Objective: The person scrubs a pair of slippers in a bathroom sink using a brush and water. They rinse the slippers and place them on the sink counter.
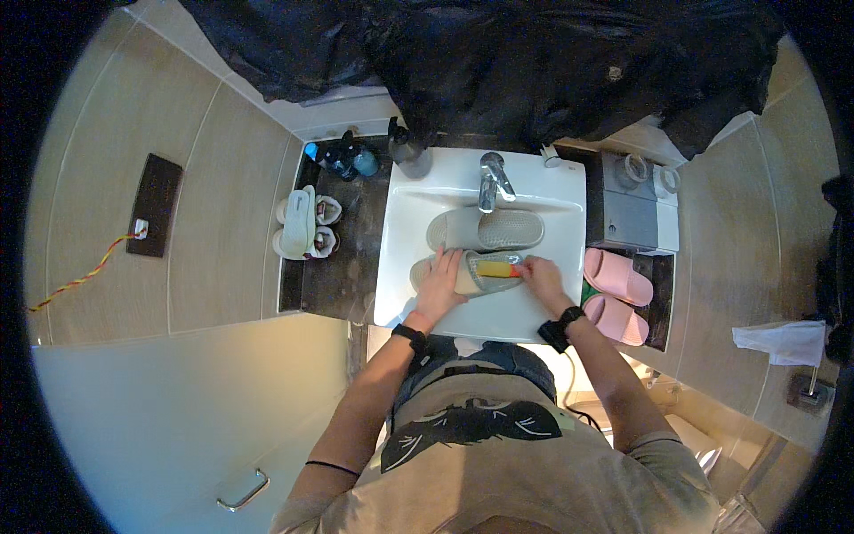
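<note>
Two pale grey-green slippers lie sideways in the white sink: the far slipper [485, 229] below the tap and the near slipper [494, 287] closer to me. My left hand [439, 283] grips the near slipper over its left part, fingers pressed onto it. At its right end, my right hand [543, 277] is closed round the orange-red end of a yellow oblong brush-like thing [495, 269]. That thing lies along the slipper's footbed; its underside is hidden, so its exact kind is unclear.
A chrome tap [494, 182] rises behind the slippers. Dark bottles and a pump bottle [410, 153] stand at the back left, near a stack of pale shoes [302, 222]. Pink slippers [616, 276] and a grey box [627, 206] sit right of the sink [382, 303].
</note>
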A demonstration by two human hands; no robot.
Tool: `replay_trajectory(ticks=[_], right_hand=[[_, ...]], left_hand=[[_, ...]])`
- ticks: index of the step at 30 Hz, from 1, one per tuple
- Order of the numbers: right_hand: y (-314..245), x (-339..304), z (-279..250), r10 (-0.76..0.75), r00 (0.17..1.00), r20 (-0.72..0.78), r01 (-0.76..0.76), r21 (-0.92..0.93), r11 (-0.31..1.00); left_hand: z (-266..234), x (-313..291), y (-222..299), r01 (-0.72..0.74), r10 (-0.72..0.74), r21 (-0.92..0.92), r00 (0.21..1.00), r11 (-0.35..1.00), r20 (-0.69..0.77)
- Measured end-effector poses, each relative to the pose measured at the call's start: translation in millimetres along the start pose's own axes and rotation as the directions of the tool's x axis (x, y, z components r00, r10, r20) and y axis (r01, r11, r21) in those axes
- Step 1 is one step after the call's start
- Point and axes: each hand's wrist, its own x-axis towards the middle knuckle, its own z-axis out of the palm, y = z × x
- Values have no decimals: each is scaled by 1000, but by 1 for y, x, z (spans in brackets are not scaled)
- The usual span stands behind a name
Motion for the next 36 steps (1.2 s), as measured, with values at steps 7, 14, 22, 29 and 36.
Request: replay_trajectory(ticks=[7,14,22,29,36], right_hand=[[-29,23,39,-125,988,-88,107,-192,976],[-35,-2,27,-69,997,22,71,-178,981],[17,21,0,-76,993,-89,31,-424,905],[-7,-6,12,-102,986,132,139,-313,939],[26,7,-24,-101,991,83,125,-395,910]], left_hand=[[-1,2,-4,6,-6,-24,1000,1000,18],[0,3,-1,51,-51,-32,999,998,12],[5,2,-5,40,-40,-4,999,999,-5],[4,1,-7,35,-35,4,999,999,-25],[1,5,-1,75,-75,-25,997,997,-1]])
